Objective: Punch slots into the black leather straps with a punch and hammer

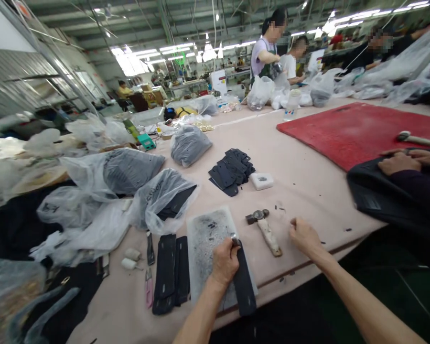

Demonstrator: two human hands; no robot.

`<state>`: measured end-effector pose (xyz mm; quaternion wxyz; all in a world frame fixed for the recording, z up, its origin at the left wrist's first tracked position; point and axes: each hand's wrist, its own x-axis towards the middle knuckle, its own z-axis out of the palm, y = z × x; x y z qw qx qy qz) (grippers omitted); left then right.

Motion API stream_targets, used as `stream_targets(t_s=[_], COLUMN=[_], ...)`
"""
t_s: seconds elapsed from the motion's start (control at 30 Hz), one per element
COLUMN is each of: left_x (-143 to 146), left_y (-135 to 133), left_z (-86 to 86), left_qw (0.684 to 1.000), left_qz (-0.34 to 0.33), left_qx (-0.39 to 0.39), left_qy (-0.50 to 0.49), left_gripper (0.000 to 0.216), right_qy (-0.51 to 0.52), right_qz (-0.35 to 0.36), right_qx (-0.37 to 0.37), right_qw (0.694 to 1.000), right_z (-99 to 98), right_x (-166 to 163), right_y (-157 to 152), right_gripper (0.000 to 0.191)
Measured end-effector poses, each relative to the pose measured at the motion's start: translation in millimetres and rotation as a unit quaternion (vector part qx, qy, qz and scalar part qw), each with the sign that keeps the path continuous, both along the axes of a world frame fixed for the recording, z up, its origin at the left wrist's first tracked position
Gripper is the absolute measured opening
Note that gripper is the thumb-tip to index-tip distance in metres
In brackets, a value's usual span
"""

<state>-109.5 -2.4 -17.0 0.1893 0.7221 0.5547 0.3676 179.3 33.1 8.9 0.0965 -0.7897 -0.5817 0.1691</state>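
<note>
As the left hand point(225, 263) grips a small metal tool point(234, 236) at the far end of a dark strip point(245, 282) along the board's point(201, 253) right edge, the right hand point(305, 237) curls closed, seemingly empty, beside a hammer point(270, 237), steady uprightness looking key to clean work.

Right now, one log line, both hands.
left hand: grips metal tool over black strip; right hand: near hammer, grip unclear; strip: partly on pale board

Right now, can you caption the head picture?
Left hand grips something shiny at a black strip, hammer near right hand.
</note>
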Motion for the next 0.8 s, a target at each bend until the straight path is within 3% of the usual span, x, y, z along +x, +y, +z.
stream_targets(t_s=[0.17, 0.27, 0.33, 0.43, 0.57, 0.67, 0.8], left_x=[0, -1, -1, -2, -2, -3, -3], left_y=[0, 0, 0, 1, 1, 2, 2], left_z=[0.6, 4.5, 6.4, 6.5, 3.3, 1.0, -0.8], left_qw=[0.999, 0.998, 0.997, 0.997, 0.997, 0.997, 0.996], left_qz=[-0.019, -0.040, -0.052, -0.060, -0.063, -0.064, -0.064], left_qx=[-0.009, -0.014, -0.009, 0.003, 0.001, 0.013, 0.029], left_qy=[-0.029, -0.039, -0.047, -0.057, -0.042, -0.038, -0.046], left_gripper=[0.017, 0.017, 0.016, 0.016, 0.019, 0.021, 0.022], right_qy=[0.089, 0.102, 0.122, 0.149, 0.195, 0.206, 0.203], right_qz=[0.006, 0.036, 0.084, 0.142, 0.124, 0.108, 0.098], right_qx=[0.079, 0.120, 0.131, 0.120, 0.082, 0.090, 0.127], right_qw=[0.993, 0.987, 0.980, 0.971, 0.969, 0.968, 0.966], right_z=[38.2, 44.7, 40.2, 25.6, 2.2, -13.2, -22.2], right_x=[-42, -79, -101, -125, -147, -159, -165], right_y=[71, 75, 51, -11, -82, -102, -103], right_gripper=[0.029, 0.029, 0.026, 0.025, 0.043, 0.039, 0.038])
